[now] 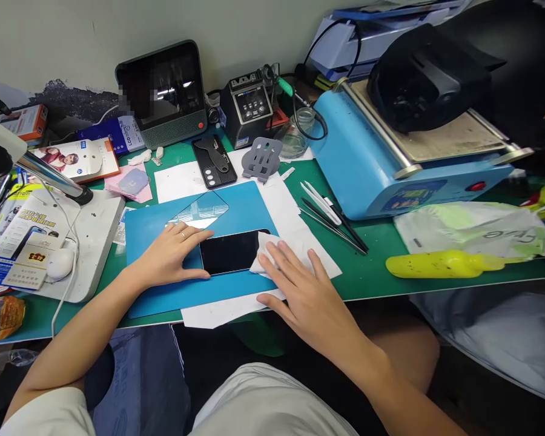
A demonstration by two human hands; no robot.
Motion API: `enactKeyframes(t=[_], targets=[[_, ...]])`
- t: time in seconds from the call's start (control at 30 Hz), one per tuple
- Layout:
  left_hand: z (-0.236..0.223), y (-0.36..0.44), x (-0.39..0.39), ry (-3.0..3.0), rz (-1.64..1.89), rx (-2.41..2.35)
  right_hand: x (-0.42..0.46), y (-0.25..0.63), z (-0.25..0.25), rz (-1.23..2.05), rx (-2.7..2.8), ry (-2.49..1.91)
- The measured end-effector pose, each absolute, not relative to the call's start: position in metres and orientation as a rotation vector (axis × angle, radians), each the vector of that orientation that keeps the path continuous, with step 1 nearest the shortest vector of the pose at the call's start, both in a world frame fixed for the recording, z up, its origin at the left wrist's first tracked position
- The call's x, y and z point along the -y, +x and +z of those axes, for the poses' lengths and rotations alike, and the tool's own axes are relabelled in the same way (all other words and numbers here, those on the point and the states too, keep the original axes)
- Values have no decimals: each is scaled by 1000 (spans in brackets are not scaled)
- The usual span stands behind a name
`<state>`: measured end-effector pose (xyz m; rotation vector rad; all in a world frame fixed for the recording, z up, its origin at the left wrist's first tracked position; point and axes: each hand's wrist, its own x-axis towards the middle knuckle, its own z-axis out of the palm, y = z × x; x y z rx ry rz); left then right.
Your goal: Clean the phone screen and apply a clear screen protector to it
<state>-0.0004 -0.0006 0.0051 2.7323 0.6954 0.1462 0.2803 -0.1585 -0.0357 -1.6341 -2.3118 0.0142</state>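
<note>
A smartphone (pixel 229 253) with a dark screen lies face up on a blue mat (pixel 158 297). Its left end is gripped between the thumb and forefinger of my left hand (pixel 172 251), and a ring shows on that hand. My right hand (pixel 306 290) holds a white wiping cloth (pixel 324 257) under its fingertips, pressed on the phone's right end. The cloth hides that end of the screen. Behind the phone, a clear glass panel with a dark edge (pixel 204 209) rests on the mat. White paper (pixel 218 313) sticks out from under the mat.
Behind the mat are a black phone-shaped part (pixel 204 160), a grey stand (pixel 261 158) and a soldering station (pixel 247 109). Tweezers (pixel 333 224) lie right of the mat. Farther right are a blue machine (pixel 358 175) and a yellow bottle (pixel 436 264). A lamp base (pixel 100 242) stands left.
</note>
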Motion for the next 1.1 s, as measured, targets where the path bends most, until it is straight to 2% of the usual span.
enactKeyframes(t=[0.23,0.53,1.1], targets=[[7,-1,0,2716,153,-710,114,283,-35,133,2406,-1577],[5,0,1,2738,158,-685,156,283,-38,58,2424,-1564],[6,-8,-4,2536,362,-719,110,188,-24,252,2449,-1435]])
